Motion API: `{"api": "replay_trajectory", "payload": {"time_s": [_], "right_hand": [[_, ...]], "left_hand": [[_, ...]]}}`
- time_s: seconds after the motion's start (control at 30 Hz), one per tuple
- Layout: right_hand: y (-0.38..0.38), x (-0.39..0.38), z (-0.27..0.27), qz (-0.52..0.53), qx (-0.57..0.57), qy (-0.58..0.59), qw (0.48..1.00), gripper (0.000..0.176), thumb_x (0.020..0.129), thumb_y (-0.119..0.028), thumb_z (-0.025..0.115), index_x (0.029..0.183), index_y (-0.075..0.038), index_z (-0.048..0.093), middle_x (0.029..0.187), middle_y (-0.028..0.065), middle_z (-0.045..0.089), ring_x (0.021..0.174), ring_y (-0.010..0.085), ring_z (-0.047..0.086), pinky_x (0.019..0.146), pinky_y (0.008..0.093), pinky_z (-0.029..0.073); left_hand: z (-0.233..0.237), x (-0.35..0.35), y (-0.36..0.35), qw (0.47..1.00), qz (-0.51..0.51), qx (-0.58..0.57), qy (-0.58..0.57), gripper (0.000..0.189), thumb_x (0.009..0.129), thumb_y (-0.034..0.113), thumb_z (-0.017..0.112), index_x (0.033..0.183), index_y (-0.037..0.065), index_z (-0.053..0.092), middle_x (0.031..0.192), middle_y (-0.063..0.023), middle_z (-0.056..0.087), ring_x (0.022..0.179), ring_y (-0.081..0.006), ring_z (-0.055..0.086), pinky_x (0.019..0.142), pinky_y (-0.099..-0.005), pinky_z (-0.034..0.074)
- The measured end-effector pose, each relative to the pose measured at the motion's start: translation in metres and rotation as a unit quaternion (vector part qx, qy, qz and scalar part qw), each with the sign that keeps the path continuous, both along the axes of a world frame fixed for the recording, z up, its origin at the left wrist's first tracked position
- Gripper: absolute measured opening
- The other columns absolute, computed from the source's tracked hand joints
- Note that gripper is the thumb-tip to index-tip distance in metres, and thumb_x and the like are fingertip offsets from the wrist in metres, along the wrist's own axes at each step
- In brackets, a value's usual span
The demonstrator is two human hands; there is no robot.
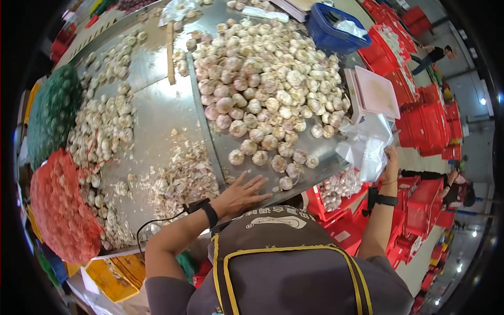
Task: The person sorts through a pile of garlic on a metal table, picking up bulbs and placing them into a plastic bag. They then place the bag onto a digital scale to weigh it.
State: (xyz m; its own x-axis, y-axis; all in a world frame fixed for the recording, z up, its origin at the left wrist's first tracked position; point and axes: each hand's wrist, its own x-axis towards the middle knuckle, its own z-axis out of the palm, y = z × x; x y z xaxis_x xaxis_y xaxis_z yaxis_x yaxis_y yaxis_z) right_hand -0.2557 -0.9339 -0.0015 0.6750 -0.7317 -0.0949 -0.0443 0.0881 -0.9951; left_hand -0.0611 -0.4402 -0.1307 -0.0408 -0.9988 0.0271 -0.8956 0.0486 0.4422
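My left hand (240,196) rests at the near edge of the metal table (173,113), fingers spread and holding nothing. Just beyond it lie loose garlic bulbs (270,142), part of a large pile across the table's right half. At the right edge, my right hand (389,167) is closed on clear plastic bags (368,146), which hang crumpled from it beside a scale (375,90). A heap of garlic skins (186,176) sits to the left of my left hand, past a metal divider (206,123).
A green net sack (54,113) and a red net sack (63,210) of garlic stand on the left. A blue basket (336,29) is at the back right. Red crates (428,126) are stacked along the right side, with a red crate of garlic (336,194) below the table edge.
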Motion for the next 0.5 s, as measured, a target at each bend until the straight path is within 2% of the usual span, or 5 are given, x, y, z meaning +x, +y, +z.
{"api": "replay_trajectory", "payload": {"time_s": [0.2,0.27,0.33,0.4,0.5], "right_hand": [[0.002,-0.007,0.012,-0.091,0.042,0.027,0.995,0.022,0.081,-0.007,0.045,0.097,0.0,0.058,0.092,0.0038,0.06,0.085,0.0135,0.057,0.08,0.0267,0.046],[-0.012,-0.012,0.007,-0.066,0.053,0.037,0.996,0.024,0.082,-0.007,0.045,0.099,0.001,0.059,0.094,0.0044,0.061,0.085,0.0132,0.057,0.079,0.0267,0.047],[-0.022,-0.009,0.002,-0.066,0.049,0.056,0.995,0.023,0.082,-0.007,0.046,0.098,0.001,0.06,0.093,0.0041,0.061,0.084,0.0125,0.057,0.078,0.026,0.047],[-0.031,-0.003,-0.005,-0.062,0.045,0.072,0.994,0.022,0.082,-0.006,0.047,0.097,0.0,0.06,0.091,0.0037,0.062,0.082,0.0119,0.057,0.077,0.0253,0.047],[-0.053,0.006,-0.025,0.01,0.027,0.13,0.991,0.016,0.08,-0.003,0.053,0.093,0.0,0.062,0.085,-0.0008,0.061,0.075,0.0073,0.054,0.07,0.0209,0.044]], "left_hand": [[-0.027,0.003,-0.1,0.991,-0.084,-0.001,-0.106,0.063,0.093,0.03,0.05,0.149,0.035,0.023,0.158,-0.0091,0.015,0.145,-0.028,0.019,0.114,-0.0609,0.006],[-0.033,0.013,-0.129,0.999,-0.013,-0.029,-0.001,0.064,0.091,0.025,0.052,0.148,0.036,0.025,0.159,-0.0077,0.014,0.146,-0.0259,0.017,0.115,-0.0599,0.01],[-0.034,0.029,-0.155,0.999,0.005,-0.037,-0.005,0.064,0.091,0.027,0.052,0.148,0.038,0.025,0.159,-0.0066,0.016,0.146,-0.0249,0.017,0.115,-0.0599,0.009],[-0.016,0.056,-0.179,0.988,0.033,0.064,-0.14,0.065,0.091,0.025,0.052,0.148,0.04,0.024,0.159,-0.0047,0.017,0.146,-0.0236,0.018,0.115,-0.0605,0.008],[-0.02,0.089,-0.206,0.979,0.128,0.034,-0.154,0.066,0.09,0.022,0.051,0.148,0.04,0.025,0.158,-0.0028,0.02,0.144,-0.0224,0.021,0.116,-0.0606,0.007]]}}
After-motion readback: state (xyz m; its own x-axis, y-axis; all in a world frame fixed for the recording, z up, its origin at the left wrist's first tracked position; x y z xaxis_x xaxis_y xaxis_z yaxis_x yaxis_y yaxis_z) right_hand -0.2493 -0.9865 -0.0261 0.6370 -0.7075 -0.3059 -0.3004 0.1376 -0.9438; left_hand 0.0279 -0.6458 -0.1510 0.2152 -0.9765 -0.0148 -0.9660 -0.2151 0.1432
